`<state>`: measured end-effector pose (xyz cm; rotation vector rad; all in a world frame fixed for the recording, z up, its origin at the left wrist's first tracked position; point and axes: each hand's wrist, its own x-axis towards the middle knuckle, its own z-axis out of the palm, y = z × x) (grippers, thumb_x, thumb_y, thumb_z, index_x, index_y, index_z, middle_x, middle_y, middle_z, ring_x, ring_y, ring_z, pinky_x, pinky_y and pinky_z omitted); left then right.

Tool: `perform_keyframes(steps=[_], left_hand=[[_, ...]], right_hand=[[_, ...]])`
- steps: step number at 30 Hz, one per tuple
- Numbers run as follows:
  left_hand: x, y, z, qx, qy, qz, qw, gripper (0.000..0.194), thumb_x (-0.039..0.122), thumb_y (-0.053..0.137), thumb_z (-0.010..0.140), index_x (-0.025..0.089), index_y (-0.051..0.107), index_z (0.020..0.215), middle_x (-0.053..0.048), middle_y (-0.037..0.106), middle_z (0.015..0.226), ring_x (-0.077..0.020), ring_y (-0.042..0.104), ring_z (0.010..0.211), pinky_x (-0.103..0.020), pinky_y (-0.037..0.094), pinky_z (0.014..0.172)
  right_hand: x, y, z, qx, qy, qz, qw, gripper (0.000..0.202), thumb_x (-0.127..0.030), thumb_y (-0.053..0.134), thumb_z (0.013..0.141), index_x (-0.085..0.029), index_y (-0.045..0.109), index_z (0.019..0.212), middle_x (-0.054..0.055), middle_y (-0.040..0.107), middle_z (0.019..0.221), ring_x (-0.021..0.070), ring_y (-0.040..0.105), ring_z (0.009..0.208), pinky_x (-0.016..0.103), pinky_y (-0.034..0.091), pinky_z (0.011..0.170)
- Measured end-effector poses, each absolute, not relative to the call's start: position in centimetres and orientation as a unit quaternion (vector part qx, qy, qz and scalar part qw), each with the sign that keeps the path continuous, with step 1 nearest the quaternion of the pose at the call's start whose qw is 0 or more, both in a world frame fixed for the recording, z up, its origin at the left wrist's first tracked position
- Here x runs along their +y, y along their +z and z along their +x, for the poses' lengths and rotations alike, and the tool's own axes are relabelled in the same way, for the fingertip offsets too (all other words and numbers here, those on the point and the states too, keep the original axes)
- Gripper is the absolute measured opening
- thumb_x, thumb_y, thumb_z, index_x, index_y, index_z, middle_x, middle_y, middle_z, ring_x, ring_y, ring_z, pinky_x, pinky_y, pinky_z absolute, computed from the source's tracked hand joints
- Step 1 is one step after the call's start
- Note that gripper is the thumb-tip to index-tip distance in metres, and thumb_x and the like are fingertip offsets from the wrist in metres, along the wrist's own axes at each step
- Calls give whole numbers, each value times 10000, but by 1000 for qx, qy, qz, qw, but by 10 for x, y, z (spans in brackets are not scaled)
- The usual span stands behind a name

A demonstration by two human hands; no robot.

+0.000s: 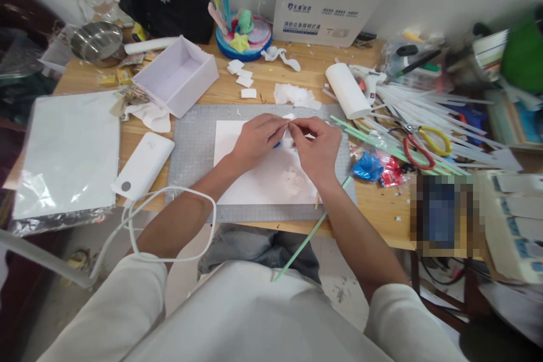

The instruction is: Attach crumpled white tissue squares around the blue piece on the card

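Two hands meet above the white sheet (229, 189) on the cutting mat (190, 130): R hand (318, 144) has thumb & index pinched on a small whitish pc (289, 126), mostly hidden; L hand (257, 144) has its fingertips right by it, but can't tell if that grip is clenched. Work looks partway, approx. mid-stage at a guess. Done: a few small white cards (248, 93) lie separate on the worktop (377, 220) past the mat, & a pale clump (292, 181), blurred, sits on the sheet near R wrist. Left, AFAICT: cards lie loose, not joined; white strips (458, 119) & green strips (390, 147) lie in a heap at R, w/ scissors (409, 129) among them, out of both hands. No finished pc visible btwn the hands.
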<state>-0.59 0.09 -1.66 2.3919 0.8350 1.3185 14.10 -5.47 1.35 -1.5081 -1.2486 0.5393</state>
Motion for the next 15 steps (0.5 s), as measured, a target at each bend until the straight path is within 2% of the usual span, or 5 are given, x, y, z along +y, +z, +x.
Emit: perform_keyframes(steps=[9,15], left_hand=[[0,-15,-4,306,479,803,180,168,233,622,969,158,772,955,-51,793,934,-112,742,867,-208,571,793],[3,-17,-7,292,467,826,119,191,250,591,984,169,762,957,-47,786,909,-120,726,837,-223,555,761]], right_hand=[[-55,10,140,-542,217,-609,537,99,-198,666,852,-202,766,853,9,716,802,123,649,685,265,544,610],[-57,12,138,-571,177,-615,515,109,-172,649,866,-198,755,853,10,701,813,119,640,706,267,544,650]])
